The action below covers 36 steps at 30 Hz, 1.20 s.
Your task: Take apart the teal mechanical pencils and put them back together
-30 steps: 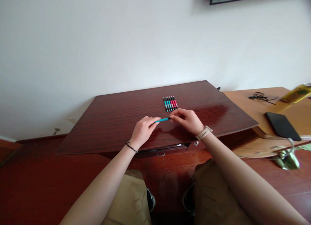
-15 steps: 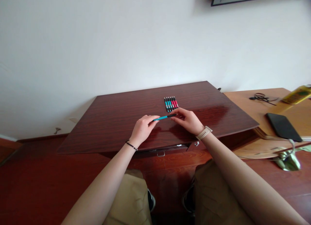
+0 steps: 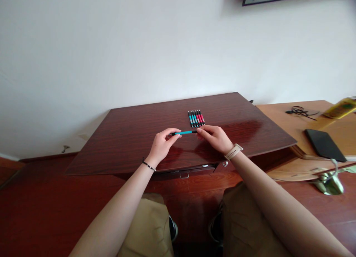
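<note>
A blue pen (image 3: 184,132) with black ends is held level above the near half of the dark wooden table (image 3: 133,138). My left hand (image 3: 164,140) has its thumb and fingers about the pen's left end. On the right, my right hand (image 3: 214,136) pinches the black end between thumb and fingers, which hide its tip. Just beyond the right fingertips lies a neat row of several pens (image 3: 195,119), side by side on the table, blue ones on the left and pink-red ones on the right.
A lower light-wood desk (image 3: 278,118) adjoins on the right, bearing a black tablet-like slab (image 3: 325,144), a coiled black cable (image 3: 300,112) and a yellow bottle-like container (image 3: 340,108). A white wall (image 3: 139,46) rises behind the table. A drawer handle (image 3: 184,175) shows below its front edge.
The left hand has shifted slightly left along the pen, baring its black left end. The right thumb and fingers have closed further over the right end. The row of pens has not moved.
</note>
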Each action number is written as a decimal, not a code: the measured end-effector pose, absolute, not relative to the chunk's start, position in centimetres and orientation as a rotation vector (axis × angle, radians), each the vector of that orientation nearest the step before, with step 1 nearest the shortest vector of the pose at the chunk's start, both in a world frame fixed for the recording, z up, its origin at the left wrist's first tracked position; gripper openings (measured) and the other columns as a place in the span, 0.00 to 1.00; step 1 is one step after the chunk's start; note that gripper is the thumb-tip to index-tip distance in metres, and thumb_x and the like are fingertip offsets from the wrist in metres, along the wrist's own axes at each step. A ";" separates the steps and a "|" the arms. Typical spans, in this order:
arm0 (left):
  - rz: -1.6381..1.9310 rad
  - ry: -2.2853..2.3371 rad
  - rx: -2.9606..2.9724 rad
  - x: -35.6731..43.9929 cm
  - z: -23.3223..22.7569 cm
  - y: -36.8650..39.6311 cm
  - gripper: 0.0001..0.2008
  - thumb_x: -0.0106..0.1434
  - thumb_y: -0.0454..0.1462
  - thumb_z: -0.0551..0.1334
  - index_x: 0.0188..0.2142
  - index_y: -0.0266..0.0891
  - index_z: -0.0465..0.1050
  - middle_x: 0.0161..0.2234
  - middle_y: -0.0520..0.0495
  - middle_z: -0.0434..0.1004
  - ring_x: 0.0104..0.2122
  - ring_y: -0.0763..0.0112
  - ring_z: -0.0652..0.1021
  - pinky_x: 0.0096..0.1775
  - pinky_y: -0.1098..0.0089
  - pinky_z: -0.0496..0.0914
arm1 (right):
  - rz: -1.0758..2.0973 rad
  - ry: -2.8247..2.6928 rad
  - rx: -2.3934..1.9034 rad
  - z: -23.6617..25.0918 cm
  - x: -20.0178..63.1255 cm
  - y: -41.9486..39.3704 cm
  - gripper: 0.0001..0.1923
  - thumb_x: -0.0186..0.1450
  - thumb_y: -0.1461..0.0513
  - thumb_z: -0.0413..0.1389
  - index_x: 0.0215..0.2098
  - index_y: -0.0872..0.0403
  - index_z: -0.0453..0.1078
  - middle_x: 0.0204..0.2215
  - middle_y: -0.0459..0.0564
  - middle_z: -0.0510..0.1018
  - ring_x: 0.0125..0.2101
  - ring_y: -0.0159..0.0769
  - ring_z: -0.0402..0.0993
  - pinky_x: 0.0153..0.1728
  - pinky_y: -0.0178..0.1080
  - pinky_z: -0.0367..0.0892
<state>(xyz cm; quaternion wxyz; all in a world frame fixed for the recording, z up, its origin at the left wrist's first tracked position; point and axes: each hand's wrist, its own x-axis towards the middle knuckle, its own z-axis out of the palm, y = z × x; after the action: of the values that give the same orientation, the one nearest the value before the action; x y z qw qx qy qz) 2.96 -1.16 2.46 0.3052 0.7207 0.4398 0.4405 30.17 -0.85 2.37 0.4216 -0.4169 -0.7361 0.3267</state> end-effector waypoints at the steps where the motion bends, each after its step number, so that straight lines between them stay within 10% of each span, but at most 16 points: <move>1: 1.169 1.156 1.886 3.0 2.5 -1.2 0.12 0.70 0.44 0.68 0.47 0.42 0.84 0.46 0.44 0.87 0.44 0.61 0.85 0.48 0.64 0.75 | 0.834 -1.833 -1.048 2.4 30.1 -0.9 0.25 0.76 0.44 0.54 0.31 0.52 0.78 0.29 0.48 0.83 0.32 0.39 0.77 0.37 0.39 0.68; 8: 1.234 1.157 1.652 2.8 3.0 -1.2 0.16 0.69 0.48 0.68 0.45 0.39 0.84 0.30 0.47 0.82 0.29 0.70 0.75 0.32 0.69 0.69 | 0.886 -1.764 -1.064 1.9 30.2 -0.7 0.28 0.76 0.41 0.53 0.32 0.52 0.79 0.30 0.50 0.84 0.31 0.40 0.78 0.36 0.39 0.69; 36: 1.188 1.097 1.419 2.6 3.1 -1.3 0.13 0.66 0.45 0.66 0.32 0.39 0.71 0.30 0.51 0.69 0.24 0.76 0.65 0.26 0.72 0.56 | 0.863 -1.748 -1.063 1.9 30.2 -0.6 0.29 0.74 0.39 0.53 0.34 0.51 0.79 0.32 0.51 0.85 0.34 0.43 0.80 0.38 0.41 0.72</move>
<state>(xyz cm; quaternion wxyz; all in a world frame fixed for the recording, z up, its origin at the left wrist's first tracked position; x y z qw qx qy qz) 2.59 -1.29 3.07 0.4751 0.5804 0.4485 0.4861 30.18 -0.61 1.87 0.4444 -0.4290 -0.7052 0.3480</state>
